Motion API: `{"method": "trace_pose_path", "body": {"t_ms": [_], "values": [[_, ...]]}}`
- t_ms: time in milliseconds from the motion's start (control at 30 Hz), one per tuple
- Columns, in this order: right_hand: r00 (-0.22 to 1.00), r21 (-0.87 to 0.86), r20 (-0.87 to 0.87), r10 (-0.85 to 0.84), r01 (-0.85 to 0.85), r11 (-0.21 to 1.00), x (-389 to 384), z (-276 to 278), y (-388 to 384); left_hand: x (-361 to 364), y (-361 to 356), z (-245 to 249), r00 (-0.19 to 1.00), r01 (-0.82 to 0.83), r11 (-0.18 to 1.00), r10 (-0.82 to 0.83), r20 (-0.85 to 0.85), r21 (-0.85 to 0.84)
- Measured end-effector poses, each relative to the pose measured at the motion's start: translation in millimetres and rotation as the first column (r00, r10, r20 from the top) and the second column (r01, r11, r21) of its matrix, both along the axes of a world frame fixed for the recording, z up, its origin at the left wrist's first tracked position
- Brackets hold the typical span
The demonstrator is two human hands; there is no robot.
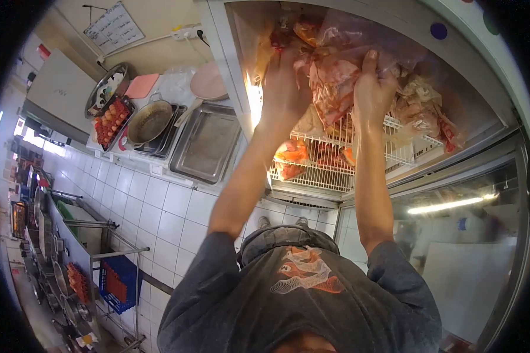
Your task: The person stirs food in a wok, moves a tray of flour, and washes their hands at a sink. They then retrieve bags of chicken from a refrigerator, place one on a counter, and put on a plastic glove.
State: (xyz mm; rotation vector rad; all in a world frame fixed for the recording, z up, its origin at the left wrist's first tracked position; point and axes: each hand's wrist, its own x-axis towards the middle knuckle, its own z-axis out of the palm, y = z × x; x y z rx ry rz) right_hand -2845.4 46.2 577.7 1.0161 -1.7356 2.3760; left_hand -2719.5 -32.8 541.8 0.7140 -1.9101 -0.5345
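Where the meat bag [334, 82] sits between them | left hand [285, 82] grip clamped on it | right hand [372, 88] likewise

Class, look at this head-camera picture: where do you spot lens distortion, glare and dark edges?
Head view: fisheye bends the white tiles and fridge frame into curves; black vignette rings the edges; glare burns out beside the left hand; a lamp strip reflects in the glass door; the right hand on the bagged meat looks sharp.
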Motion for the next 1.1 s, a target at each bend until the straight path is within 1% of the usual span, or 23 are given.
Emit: {"method": "trace_pose_path", "body": {"t_ms": [33, 67, 100, 133, 167, 267, 333, 400, 433, 533, 633, 733, 767, 833, 933, 1033, 1100], "values": [[1.0, -0.015, 0.02, 0.016, -0.016, 1.0, 0, 0, 1, -7, -7, 3, 0.972, -0.172, 0.957, 0.204, 0.116, -0.234], [1.0, -0.011, -0.002, 0.012, -0.012, 1.0, -2, 0, 0, -17, -15, 9, 0.892, -0.295, 0.831, 0.416, 0.175, -0.472], [1.0, -0.006, -0.025, 0.008, -0.009, 1.0, -3, -1, 0, -27, -26, 14, 0.768, -0.356, 0.637, 0.616, 0.174, -0.684], [0.999, 0.002, -0.048, 0.006, -0.006, 1.0, -4, -2, 1, -34, -34, 22, 0.682, -0.353, 0.51, 0.715, 0.157, -0.784], [0.999, -0.014, -0.034, 0.041, -0.042, 0.999, -4, -1, 4, -39, -43, 30, 0.669, -0.308, 0.525, 0.713, 0.212, -0.794], [0.991, -0.044, 0.001, 0.134, -0.133, 0.99, -3, 0, 11, -44, -56, 60, 0.654, -0.169, 0.618, 0.653, 0.381, -0.768], [0.987, -0.045, -0.003, 0.163, -0.163, 0.986, -10, -6, 9, -47, -58, 72, 0.65, -0.121, 0.647, 0.625, 0.432, -0.753], [0.979, -0.09, -0.008, 0.203, -0.203, 0.975, -10, -8, 9, -51, -59, 80, 0.644, -0.094, 0.658, 0.612, 0.459, -0.747], [0.975, -0.114, -0.015, 0.222, -0.222, 0.968, -11, -7, 10, -52, -60, 83, 0.641, -0.087, 0.66, 0.611, 0.465, -0.747], [0.973, 0.034, 0.02, 0.229, -0.229, 0.973, -16, -6, 15, -56, -60, 82, 0.634, -0.094, 0.632, 0.634, 0.443, -0.769], [0.971, -0.107, -0.063, 0.229, -0.234, 0.966, -22, -15, 3, -54, -57, 77, 0.635, -0.113, 0.606, 0.654, 0.412, -0.787], [0.971, -0.148, -0.113, 0.209, -0.224, 0.963, -23, -14, 3, -51, -54, 73, 0.638, -0.129, 0.599, 0.66, 0.396, -0.79], [0.968, -0.142, -0.065, 0.244, -0.251, 0.958, -21, -11, 6, -50, -54, 75, 0.642, -0.13, 0.6, 0.658, 0.394, -0.79], [0.949, -0.133, 0.02, 0.314, -0.308, 0.942, -16, -3, 15, -49, -56, 82, 0.649, -0.13, 0.61, 0.648, 0.398, -0.782], [0.979, -0.058, -0.08, 0.187, -0.192, 0.98, -26, -14, 5, -45, -58, 89, 0.674, -0.125, 0.637, 0.617, 0.407, -0.76], [0.972, -0.05, -0.028, 0.235, -0.236, 0.97, -22, -8, 14, -43, -56, 96, 0.708, -0.128, 0.669, 0.579, 0.405, -0.732], [0.972, -0.03, 0.022, 0.232, -0.231, 0.972, -23, -9, 11, -39, -56, 100, 0.73, -0.136, 0.704, 0.547, 0.41, -0.697]]}}
